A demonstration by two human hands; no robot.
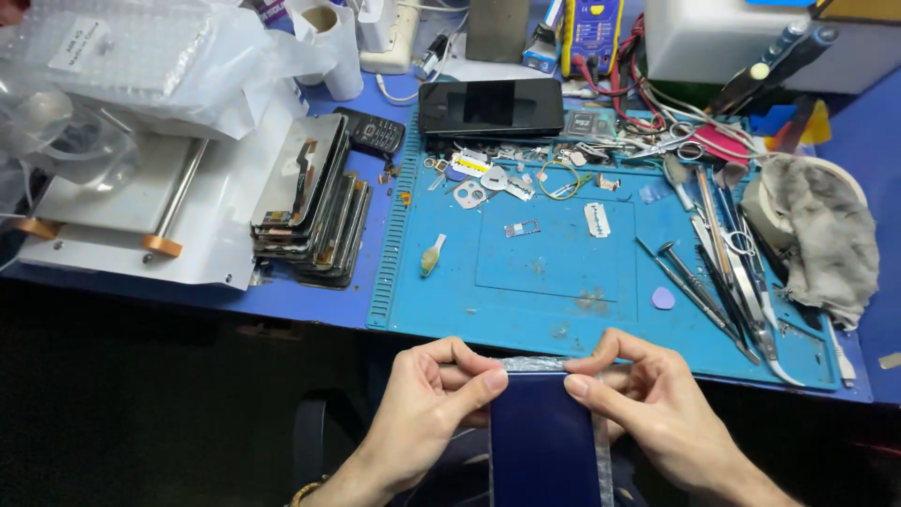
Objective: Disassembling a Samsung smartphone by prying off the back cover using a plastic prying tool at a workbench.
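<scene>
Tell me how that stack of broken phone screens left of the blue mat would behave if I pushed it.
The stack of screens is fanned out unevenly, so it would probably slide apart rather than move together. The thin glass panels look brittle and may crack further. Sitting near the bench edge, the lower ones might slip off.

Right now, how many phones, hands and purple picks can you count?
Flat dark-blue phone panel in clear wrap, held by both hands: 1
Black smartphone lying at the mat's top edge: 1
Small black keypad phone: 1
Hands, left hand and right hand: 2
Purple plastic pick: 1
Total: 6
</scene>
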